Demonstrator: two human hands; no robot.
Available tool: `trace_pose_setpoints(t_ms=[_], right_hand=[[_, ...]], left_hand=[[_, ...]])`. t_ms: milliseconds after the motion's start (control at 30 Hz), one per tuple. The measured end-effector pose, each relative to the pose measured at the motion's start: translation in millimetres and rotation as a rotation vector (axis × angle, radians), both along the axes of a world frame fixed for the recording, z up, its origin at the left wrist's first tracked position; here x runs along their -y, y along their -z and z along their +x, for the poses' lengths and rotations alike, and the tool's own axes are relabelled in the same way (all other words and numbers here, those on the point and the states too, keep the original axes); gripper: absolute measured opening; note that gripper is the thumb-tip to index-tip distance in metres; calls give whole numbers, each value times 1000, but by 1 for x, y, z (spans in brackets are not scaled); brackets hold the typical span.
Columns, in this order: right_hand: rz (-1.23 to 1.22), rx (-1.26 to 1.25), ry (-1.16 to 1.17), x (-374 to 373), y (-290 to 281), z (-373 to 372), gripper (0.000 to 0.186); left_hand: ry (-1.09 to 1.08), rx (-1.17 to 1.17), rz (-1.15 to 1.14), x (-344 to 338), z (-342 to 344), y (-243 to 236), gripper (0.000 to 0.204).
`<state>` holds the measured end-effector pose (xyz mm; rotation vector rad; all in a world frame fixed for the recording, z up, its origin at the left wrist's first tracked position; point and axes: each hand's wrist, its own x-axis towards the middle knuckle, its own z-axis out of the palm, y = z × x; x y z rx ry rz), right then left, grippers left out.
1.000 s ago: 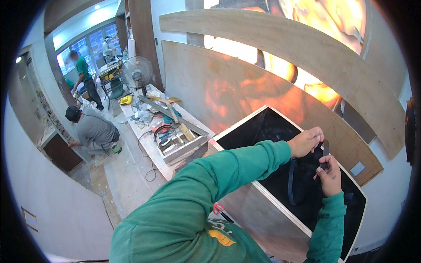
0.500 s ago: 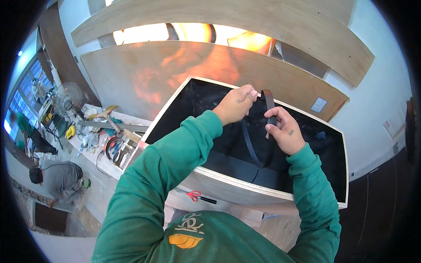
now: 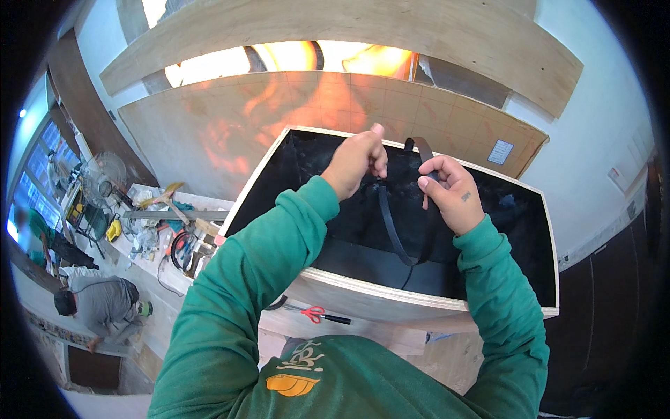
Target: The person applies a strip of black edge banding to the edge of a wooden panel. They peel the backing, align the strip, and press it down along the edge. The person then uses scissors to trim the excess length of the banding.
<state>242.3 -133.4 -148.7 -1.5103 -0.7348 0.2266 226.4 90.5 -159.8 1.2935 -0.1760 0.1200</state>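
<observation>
A dark, thin, flexible strip [image 3: 393,234] hangs in a loop over a wooden box [image 3: 391,291] with a black inside and pale plywood rim. My right hand [image 3: 455,195] pinches the strip between thumb and fingers, below its curled upper bend. My left hand [image 3: 357,162] is raised just left of that bend, fingers curled and thumb pointing up. The strip's other stretch shows right under my left fingertips; whether they grip it is hidden.
Red-handled scissors [image 3: 313,314] and a black-handled tool lie before the box. Left stands a cluttered bench [image 3: 157,262] with a fan [image 3: 105,173] beyond; a person in grey [image 3: 105,304] bends low and another in green stands behind. A brown board [image 3: 279,105] leans behind the box.
My left hand has moved left, away from the strip's upper bend, and its thumb has lifted. My right hand keeps its pinch on the strip. The view has shifted slightly.
</observation>
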Motion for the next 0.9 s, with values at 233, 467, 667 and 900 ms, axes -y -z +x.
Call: trace_pose_setpoints(t_ms=[233,467,667,900], right_hand=[[26,0,-14,1,-8,-8,23],[71,22,-29,2,-13,-17,37],[52,-14,-127,1,-26,-28,61],[-247,-44,-424,5,-4,-16,23]], left_hand=[[223,-47,-610,-21,-6,-14,53],[210,-66,-534,-20,-4,-15,53],[53,-239,-53,-18,2,-9,60],[-80,-57,-261,-18,-2,-22,52]])
